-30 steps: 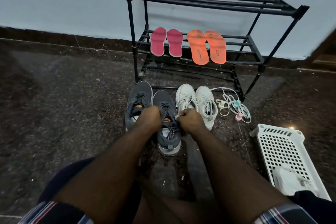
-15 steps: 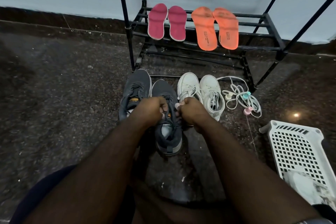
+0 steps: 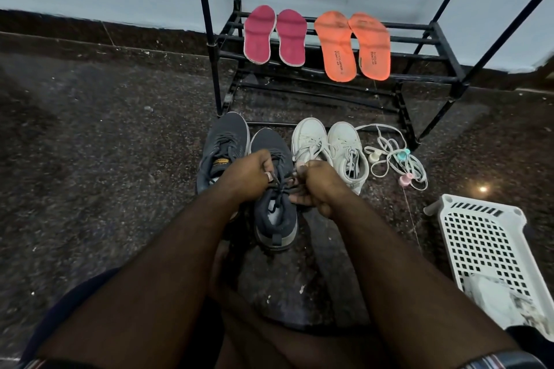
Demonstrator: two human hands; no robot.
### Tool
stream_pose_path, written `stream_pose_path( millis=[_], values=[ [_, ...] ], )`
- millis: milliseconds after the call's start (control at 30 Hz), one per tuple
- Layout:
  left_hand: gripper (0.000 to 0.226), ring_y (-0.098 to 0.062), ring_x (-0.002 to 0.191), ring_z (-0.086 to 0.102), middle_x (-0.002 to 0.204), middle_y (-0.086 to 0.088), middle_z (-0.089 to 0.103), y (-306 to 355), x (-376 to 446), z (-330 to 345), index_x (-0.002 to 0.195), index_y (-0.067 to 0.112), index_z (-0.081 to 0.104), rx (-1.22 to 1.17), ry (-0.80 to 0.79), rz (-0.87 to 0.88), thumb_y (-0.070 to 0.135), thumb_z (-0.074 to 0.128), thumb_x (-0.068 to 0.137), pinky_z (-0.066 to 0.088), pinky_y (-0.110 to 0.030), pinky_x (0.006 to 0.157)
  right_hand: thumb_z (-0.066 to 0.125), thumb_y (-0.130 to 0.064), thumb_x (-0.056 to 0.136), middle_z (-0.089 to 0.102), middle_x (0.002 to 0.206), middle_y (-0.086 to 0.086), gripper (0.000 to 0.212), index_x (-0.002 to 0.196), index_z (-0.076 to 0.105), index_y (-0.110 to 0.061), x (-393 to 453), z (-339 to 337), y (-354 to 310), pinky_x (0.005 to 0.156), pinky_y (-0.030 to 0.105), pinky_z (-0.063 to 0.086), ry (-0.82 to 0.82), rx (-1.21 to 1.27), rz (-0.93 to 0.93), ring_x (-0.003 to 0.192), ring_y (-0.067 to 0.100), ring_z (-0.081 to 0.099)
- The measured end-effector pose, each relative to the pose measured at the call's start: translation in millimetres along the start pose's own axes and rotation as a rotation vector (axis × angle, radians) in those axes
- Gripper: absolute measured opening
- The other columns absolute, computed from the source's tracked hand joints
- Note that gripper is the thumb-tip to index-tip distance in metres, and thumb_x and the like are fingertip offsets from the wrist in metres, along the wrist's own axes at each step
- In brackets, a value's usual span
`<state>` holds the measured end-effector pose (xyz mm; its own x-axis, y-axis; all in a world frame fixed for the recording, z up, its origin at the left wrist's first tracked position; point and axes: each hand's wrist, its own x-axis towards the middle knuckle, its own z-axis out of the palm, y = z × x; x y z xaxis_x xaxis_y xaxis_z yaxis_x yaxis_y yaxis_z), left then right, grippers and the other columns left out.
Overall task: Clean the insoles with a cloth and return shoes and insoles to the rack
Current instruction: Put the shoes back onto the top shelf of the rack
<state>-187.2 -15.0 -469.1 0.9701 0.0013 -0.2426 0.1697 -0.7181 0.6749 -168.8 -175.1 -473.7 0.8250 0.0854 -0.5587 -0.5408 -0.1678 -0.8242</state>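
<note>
Two grey sneakers stand on the dark floor before the black rack. My left hand and my right hand each pinch a dark lace of the nearer grey sneaker, one hand on either side of it. The other grey sneaker stands to its left. A pair of white sneakers sits just right of my hands. On the rack's middle shelf lie two pink insoles and two orange insoles.
A tangle of white cord with small pastel pieces lies right of the white sneakers. A white perforated plastic basket with a pale cloth in it sits at the right. My knees fill the bottom of the view.
My view has moved closer to the rack and shoes. Both hands stay at the grey sneaker's laces and have drawn slightly apart.
</note>
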Motion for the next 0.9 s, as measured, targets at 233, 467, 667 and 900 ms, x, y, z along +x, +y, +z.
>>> stream_pose_path(
  millis=[233, 467, 667, 900],
  values=[
    [0.003, -0.020, 0.071, 0.067, 0.073, -0.004, 0.071, 8.1, -5.1, -5.1, 0.086, 0.013, 0.062, -0.052, 0.026, -0.115, 0.017, 0.062, 0.085, 0.056, -0.036, 0.067, 0.078, -0.030, 0.077, 0.073, 0.083, 0.000, 0.026, 0.098, 0.071, -0.017, -12.2, 1.1, 19.8, 0.067, 0.031, 0.055, -0.036, -0.420, -0.327, 0.071, 0.015, 0.067],
    [0.015, -0.015, 0.060, 0.064, 0.084, -0.011, 0.072, 8.2, -16.0, -10.8, 0.091, 0.007, 0.064, -0.519, -0.102, -0.249, 0.000, 0.054, 0.098, 0.057, -0.027, 0.059, 0.057, 0.002, 0.091, 0.067, 0.074, 0.011, 0.014, 0.091, 0.066, -0.010, -25.8, 20.3, 19.7, 0.057, 0.027, 0.053, 0.048, 0.069, -0.177, 0.055, 0.013, 0.060],
    [0.024, -0.010, 0.063, 0.058, 0.077, -0.002, 0.061, 7.7, -19.5, -7.3, 0.107, 0.010, 0.060, -0.419, -0.160, -0.083, -0.006, 0.066, 0.090, 0.051, -0.021, 0.049, 0.051, 0.002, 0.095, 0.067, 0.070, 0.007, 0.015, 0.100, 0.062, -0.008, -38.2, 16.0, 7.3, 0.052, 0.020, 0.052, -0.080, 0.551, 0.009, 0.058, 0.014, 0.058],
    [0.037, -0.010, 0.092, 0.067, 0.112, -0.002, 0.073, 1.9, -14.3, -4.7, 0.129, 0.024, 0.066, -0.432, -0.137, 0.042, 0.006, 0.060, 0.098, 0.058, -0.026, 0.072, 0.045, -0.001, 0.095, 0.069, 0.080, 0.012, 0.018, 0.094, 0.063, 0.000, -44.0, 11.6, -5.3, 0.052, 0.020, 0.053, -0.235, 0.754, 0.158, 0.061, 0.016, 0.063]
  ],
)
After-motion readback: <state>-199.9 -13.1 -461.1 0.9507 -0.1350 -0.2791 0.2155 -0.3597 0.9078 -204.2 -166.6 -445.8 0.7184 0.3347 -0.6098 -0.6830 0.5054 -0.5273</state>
